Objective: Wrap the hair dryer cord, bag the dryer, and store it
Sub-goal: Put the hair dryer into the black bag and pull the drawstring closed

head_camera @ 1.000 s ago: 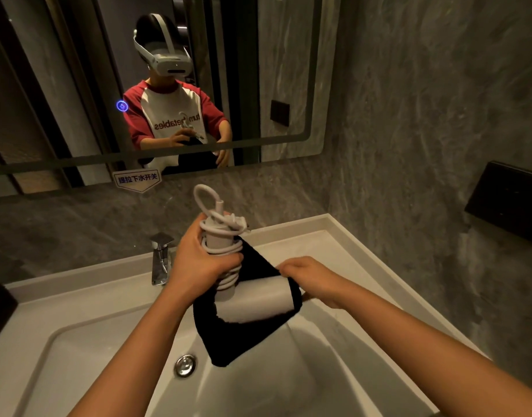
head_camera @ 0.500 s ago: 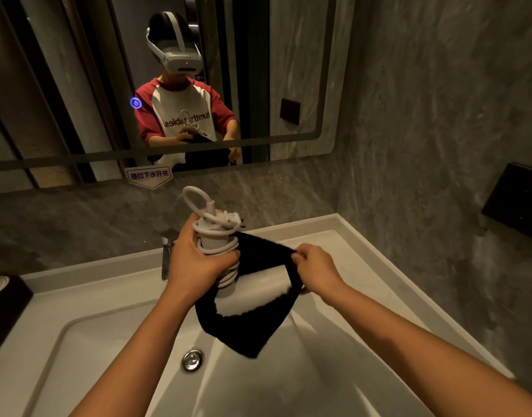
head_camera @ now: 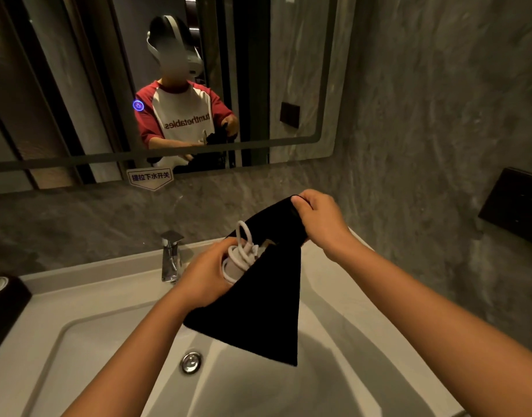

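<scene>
A black cloth bag (head_camera: 258, 311) hangs over the sink, covering most of the white hair dryer (head_camera: 233, 270). Only the dryer's handle end shows at the bag's mouth, with the white cord (head_camera: 243, 248) wound around it and a loop sticking up. My left hand (head_camera: 204, 278) grips the dryer's handle at the bag's opening. My right hand (head_camera: 319, 221) is raised and pinches the bag's upper edge, pulling it up and to the right.
Below lies a white sink basin (head_camera: 78, 341) with a chrome drain plug (head_camera: 191, 362) and a chrome faucet (head_camera: 170, 257). A mirror (head_camera: 78, 85) hangs on the grey marble wall. A dark wall fixture (head_camera: 517, 203) sits at right, a dark object (head_camera: 3, 305) at left.
My right hand lifted the bag's edge up and to the right, drawing the bag over the dryer. The dryer's body, visible earlier, is now covered, and my left hand sits lower.
</scene>
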